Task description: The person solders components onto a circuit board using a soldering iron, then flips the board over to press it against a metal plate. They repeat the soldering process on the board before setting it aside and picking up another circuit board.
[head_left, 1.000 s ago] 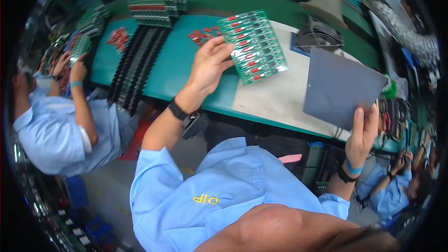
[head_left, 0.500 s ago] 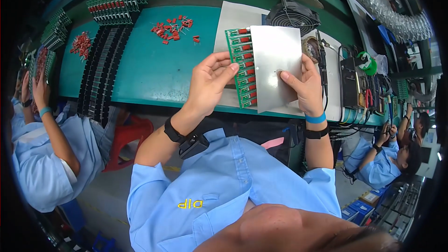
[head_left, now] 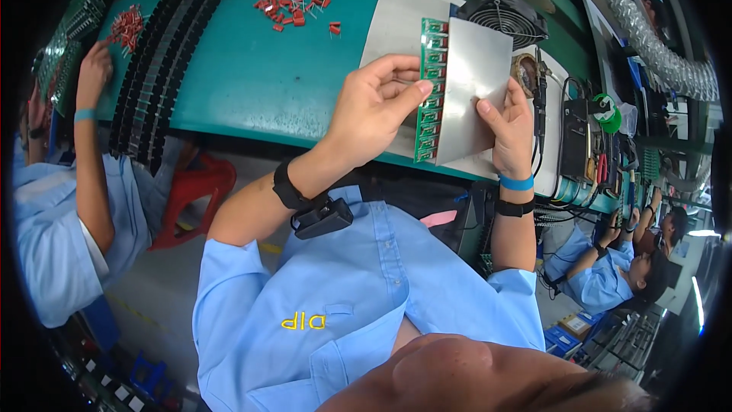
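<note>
My left hand (head_left: 375,107) is closed on the left edge of a green circuit board panel (head_left: 422,133), thumb in front and fingers behind. A row of red components runs down the panel. Over its right part lies a flat silver metal plate (head_left: 479,69), hiding the rest of the board. My right hand (head_left: 512,131) grips the plate's right side, with the thumb on its face and the fingers around the edge. Plate and panel are held together, upright and slightly tilted, above the front of the bench.
Loose red components (head_left: 293,8) lie on the green bench mat (head_left: 252,69). Black rails (head_left: 156,76) cross it at left. A black fan (head_left: 499,19) stands behind the plate; a green solder spool (head_left: 606,111) is at right. A co-worker's hand (head_left: 93,69) is near another red pile (head_left: 128,29).
My hands have moved the panel and plate rightward in view and turned them, so the red components show more edge-on. The left co-worker's hand has reached toward the red pile.
</note>
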`<action>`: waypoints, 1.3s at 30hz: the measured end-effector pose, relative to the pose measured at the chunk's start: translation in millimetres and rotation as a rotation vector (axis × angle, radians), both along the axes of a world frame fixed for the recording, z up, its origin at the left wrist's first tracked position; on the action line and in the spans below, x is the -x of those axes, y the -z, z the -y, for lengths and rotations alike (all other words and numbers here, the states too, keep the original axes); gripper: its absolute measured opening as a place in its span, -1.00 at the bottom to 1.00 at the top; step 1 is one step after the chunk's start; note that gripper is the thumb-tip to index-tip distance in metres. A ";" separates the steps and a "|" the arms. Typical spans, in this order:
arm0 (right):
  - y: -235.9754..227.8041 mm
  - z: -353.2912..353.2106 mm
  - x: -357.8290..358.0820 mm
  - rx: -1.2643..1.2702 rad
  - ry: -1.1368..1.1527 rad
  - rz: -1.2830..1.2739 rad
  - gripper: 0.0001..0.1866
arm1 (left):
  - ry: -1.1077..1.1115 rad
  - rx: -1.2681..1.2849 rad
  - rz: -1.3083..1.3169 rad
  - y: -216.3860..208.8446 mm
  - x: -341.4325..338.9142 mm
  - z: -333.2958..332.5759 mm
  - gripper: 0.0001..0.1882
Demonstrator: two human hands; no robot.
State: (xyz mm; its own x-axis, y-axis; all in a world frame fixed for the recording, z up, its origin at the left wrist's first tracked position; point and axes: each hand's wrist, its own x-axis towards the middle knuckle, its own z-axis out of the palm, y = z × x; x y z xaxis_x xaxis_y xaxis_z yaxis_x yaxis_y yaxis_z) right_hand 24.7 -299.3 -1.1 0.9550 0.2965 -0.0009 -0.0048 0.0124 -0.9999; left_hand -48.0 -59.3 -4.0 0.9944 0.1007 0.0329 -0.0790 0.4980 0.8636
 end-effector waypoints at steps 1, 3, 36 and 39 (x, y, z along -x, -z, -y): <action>0.6 0.8 -1.5 -0.010 0.003 0.003 -0.24 | -0.002 -0.020 0.011 -0.5 -1.1 0.2 -0.65; 1.1 3.2 -0.8 -0.006 -0.004 -0.010 -0.24 | -0.006 -0.016 0.015 -0.1 0.0 3.0 -0.64; -15.0 29.0 34.3 0.278 0.152 0.839 -0.67 | 0.105 -0.522 0.429 2.7 -14.0 -10.7 -0.39; -8.9 33.9 36.6 0.381 0.177 1.103 -0.66 | 0.306 -0.453 0.393 1.2 -32.9 -26.0 -0.22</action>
